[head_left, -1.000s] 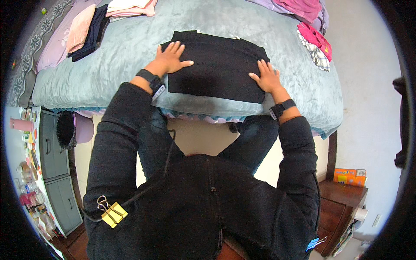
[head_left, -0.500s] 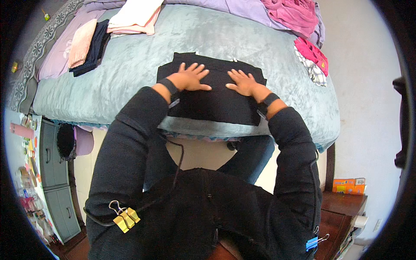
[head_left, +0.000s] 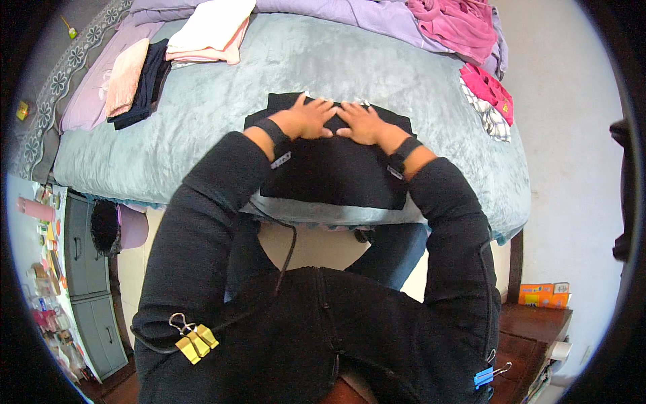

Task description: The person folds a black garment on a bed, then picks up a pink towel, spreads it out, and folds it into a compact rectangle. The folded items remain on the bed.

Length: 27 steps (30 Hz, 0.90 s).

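Note:
A black garment [head_left: 336, 172] lies folded and fairly flat near the front edge of the bed. My left hand [head_left: 311, 120] rests on its far part with the fingers stretched out. Close beside it, my right hand [head_left: 362, 124] also lies flat on the cloth, fingers spread. The fingertips of the two hands nearly meet at the middle, and neither hand grips anything. Small white bits show at the garment's far edge, just beyond the fingers.
The bed has a pale grey-green plush cover [head_left: 202, 135]. Folded dark trousers [head_left: 142, 94], a peach cloth [head_left: 128, 77] and a white-and-pink stack [head_left: 208, 34] lie far left. Pink clothing [head_left: 488, 87] and a mauve cloth [head_left: 457, 27] are at right. Grey drawers [head_left: 87, 249] stand left.
Both hands have slid toward each other across the black garment and now almost touch. The whole view has shifted slightly, so the bed appears a little lower.

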Motion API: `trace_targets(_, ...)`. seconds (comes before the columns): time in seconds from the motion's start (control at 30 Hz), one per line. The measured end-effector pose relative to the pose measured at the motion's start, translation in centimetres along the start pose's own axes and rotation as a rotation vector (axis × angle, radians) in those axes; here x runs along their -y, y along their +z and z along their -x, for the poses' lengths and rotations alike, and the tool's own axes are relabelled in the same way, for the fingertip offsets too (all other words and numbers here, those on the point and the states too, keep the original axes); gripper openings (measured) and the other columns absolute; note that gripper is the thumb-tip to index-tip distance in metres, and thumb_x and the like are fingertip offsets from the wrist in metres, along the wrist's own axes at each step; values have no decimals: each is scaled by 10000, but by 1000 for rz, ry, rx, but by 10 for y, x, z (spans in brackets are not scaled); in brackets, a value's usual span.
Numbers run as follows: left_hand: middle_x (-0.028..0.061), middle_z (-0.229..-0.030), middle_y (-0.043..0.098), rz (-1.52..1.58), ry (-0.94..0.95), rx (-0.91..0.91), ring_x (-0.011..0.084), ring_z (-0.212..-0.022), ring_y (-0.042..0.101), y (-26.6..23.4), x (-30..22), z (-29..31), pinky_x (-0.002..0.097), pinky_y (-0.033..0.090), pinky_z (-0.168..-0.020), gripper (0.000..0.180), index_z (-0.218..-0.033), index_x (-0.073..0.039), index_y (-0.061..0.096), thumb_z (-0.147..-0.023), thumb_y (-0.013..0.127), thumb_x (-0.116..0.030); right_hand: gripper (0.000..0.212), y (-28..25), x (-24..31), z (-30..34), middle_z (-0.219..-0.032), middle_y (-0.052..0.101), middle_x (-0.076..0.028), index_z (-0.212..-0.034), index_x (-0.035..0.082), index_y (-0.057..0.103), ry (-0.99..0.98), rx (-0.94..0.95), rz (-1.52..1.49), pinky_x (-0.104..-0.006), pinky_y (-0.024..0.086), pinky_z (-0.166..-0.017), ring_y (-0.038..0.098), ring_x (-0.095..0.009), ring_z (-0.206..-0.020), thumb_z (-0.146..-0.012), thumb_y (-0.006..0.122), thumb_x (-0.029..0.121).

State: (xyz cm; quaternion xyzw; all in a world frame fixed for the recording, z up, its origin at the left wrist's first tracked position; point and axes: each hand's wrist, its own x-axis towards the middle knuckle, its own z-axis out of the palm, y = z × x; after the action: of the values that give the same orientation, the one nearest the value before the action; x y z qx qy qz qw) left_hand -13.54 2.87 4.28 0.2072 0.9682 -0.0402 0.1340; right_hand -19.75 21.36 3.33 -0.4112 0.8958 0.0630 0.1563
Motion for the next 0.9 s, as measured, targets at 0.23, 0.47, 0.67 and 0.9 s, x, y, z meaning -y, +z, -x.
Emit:
trace_targets(0.23,13,-1542,59,188,-275,182,235,-1419,31,20,43,11,591,55,-1087,779,-1472,-235,138,-858,317,-679,712,17,-56,11,-1531,97,-78,-1466,191,162,97,88,-58,-556,104,-1108,86,-284,-1408,-905,310,605)
trace_targets(0.47,22,-1535,95,232,-561,228,231,-1417,62,20,67,44,581,74,-1100,805,-1472,-218,124,-848,345,-675,647,42,-114,38,-1514,179,-68,-1444,162,236,38,-72,-252,-526,217,-1088,192,-306,-1380,-920,402,504)
trace_targets(0.67,146,-1485,233,60,-532,190,279,-1391,173,-1,53,71,570,98,-1090,782,-1425,-111,288,-855,419,-630,545,13,-111,93,-1383,386,-155,-1318,105,424,453,-25,-110,-554,277,-1021,340,-333,-1297,-885,508,425)
trace_targets(0.9,165,-1481,227,109,-75,-251,354,-1368,208,23,-57,63,617,161,-1053,585,-1420,-205,295,-920,403,-489,665,43,56,97,-1409,334,-187,-1373,55,339,-12,-615,-15,-550,243,-1042,308,-332,-1313,-849,577,388)
